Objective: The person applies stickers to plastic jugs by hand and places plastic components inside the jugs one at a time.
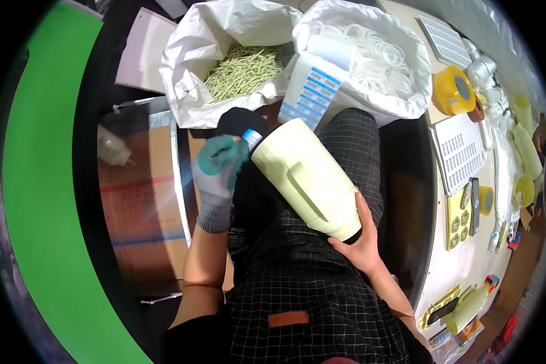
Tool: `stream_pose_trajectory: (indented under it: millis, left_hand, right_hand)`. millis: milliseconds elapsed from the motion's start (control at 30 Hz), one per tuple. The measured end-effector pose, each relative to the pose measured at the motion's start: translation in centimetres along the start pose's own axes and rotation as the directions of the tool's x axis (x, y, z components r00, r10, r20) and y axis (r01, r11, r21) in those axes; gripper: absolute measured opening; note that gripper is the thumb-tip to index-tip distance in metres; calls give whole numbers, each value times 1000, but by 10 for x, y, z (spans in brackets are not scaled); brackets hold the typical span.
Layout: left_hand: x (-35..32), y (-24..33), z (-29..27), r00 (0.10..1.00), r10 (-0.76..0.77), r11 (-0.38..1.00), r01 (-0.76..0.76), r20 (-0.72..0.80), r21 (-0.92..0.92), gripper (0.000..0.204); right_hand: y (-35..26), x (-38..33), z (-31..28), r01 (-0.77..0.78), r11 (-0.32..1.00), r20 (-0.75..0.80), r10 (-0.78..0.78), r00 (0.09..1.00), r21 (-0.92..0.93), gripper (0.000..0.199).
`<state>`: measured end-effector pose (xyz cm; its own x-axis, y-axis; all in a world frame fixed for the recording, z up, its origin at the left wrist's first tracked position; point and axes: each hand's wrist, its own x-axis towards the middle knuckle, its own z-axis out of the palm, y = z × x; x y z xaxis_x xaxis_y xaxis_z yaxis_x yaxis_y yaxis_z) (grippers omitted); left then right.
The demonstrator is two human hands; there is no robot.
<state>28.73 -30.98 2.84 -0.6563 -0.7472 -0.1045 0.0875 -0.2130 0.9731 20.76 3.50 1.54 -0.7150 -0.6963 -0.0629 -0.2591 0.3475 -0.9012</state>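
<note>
A pale yellow jug (306, 176) with a side handle lies tilted across my lap. My bare right hand (363, 242) grips its narrower, dark-rimmed end, fingers around the side. At the wide end is my left hand (218, 159), in a grey and teal knitted glove and slightly blurred. Its fingers are pinched on a small blue-and-white label (251, 137) close to the jug's rim; whether the label touches the jug I cannot tell. Beyond the jug, a strip of blue-and-white labels (312, 88) hangs down between my knees.
Ahead stand two white bags, one with pale green sticks (246, 71), the other with translucent rings (379, 57). On the right, a white table (428, 267) carries yellow tape rolls (452, 90), label sheets (458, 148) and pale yellow parts. Cardboard boxes (142, 209) and a green surface (48, 151) are left.
</note>
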Motion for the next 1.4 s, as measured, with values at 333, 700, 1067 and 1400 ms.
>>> stream_pose_trajectory:
  millis: [333,700,1067,1400]
  left_hand:
    - [-32,-6,10,933,-359,933,360,22,-18,13]
    - [-30,-5,-5,978,-170,624,202,-121,755,22]
    - [-79,-87,-26,816,-420,795,120,397,595,47]
    - [-83,-31,92,593,250,59,-799,766,599,64]
  right_hand:
    - [0,-1,12,191,957,-45,-206,978,-220,121]
    - [1,-8,27,254,922,-105,-295,950,-293,116]
    - [-65,89,-70,341,932,-245,-362,900,-124,57]
    - [-27,152,-10,171,977,-328,-203,923,-124,38]
